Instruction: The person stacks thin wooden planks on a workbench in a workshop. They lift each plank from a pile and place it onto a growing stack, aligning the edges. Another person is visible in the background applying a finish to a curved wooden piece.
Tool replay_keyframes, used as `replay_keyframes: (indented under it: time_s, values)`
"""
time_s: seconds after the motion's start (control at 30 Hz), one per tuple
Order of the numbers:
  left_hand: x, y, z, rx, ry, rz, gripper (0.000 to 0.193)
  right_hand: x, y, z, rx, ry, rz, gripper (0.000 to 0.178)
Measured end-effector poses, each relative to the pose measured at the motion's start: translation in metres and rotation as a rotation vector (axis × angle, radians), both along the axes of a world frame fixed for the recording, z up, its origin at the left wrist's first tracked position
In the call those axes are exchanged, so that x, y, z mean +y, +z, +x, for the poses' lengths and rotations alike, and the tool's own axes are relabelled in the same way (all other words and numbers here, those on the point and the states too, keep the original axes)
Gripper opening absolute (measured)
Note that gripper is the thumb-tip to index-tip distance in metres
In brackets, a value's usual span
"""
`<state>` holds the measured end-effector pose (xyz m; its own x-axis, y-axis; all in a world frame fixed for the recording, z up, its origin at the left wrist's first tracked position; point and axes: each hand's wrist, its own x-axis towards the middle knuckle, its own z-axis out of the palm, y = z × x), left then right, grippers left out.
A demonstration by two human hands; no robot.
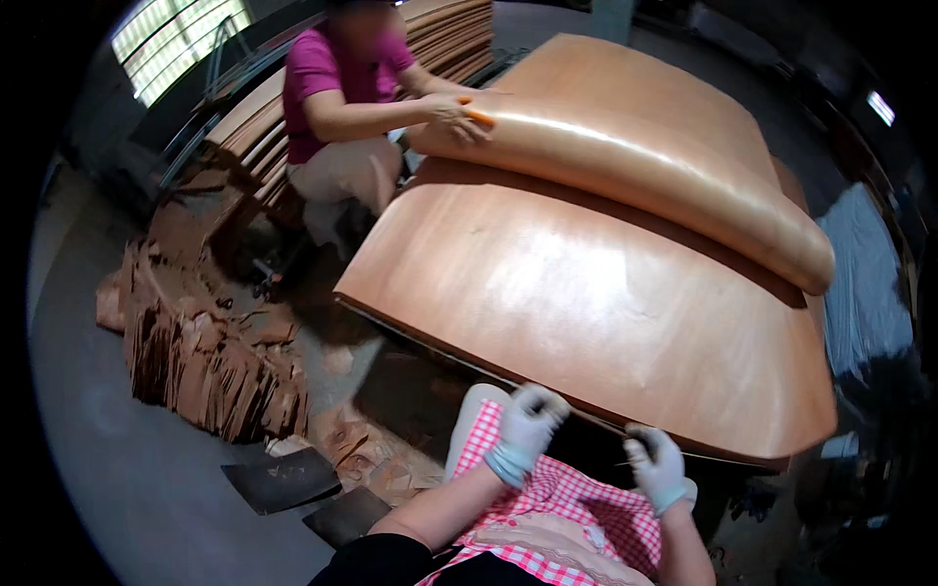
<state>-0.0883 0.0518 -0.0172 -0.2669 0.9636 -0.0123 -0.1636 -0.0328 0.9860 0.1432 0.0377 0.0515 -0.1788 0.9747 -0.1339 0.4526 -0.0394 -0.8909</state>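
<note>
My left hand (532, 420) has its gloved fingers curled in, and my right hand (657, 459) has its gloved fingers bent. Both are by the near edge of the flat brown sheet (586, 293), but I cannot tell if either one pinches anything. The sheet lies right in front of me, so I can probably get to its edge without a big stretch. On top, a curled sheet (625, 161) bends back in a big roll, which leaves the near part bare. The other person's hand (464, 119) rests on its left end, maybe so it won't flop down. An orange thing (479, 115) is at that hand. Torn scraps (205, 371) sit in a heap on my left, maybe to be out of the way.
</note>
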Motion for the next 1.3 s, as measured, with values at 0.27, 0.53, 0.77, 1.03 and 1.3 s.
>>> replay_keyframes:
  time_s: [0.27, 0.53, 0.77, 1.03, 1.3]
  values:
    - [0.095, -0.054, -0.34, 0.458, 0.713, -0.236, 0.014, 0.036, -0.041, 0.141, -0.402, -0.158, -0.233, 0.021]
    - [0.11, -0.1, -0.417, 0.851, 0.567, -0.523, 0.032, 0.066, -0.043, 0.151, -0.85, -0.129, -0.291, 0.042]
    - [0.11, -0.08, -0.42, 0.957, 0.576, -0.522, 0.041, 0.082, -0.073, 0.144, -0.851, -0.12, -0.357, 0.042]
    - [0.101, -0.046, 0.02, 1.481, -0.213, 0.017, 0.087, 0.076, -0.079, 0.158, -0.843, -0.047, -0.404, 0.043]
    - [0.077, -0.032, 0.164, 1.414, -0.499, 0.005, 0.1, 0.063, -0.067, 0.19, -0.61, -0.088, -0.397, 0.035]
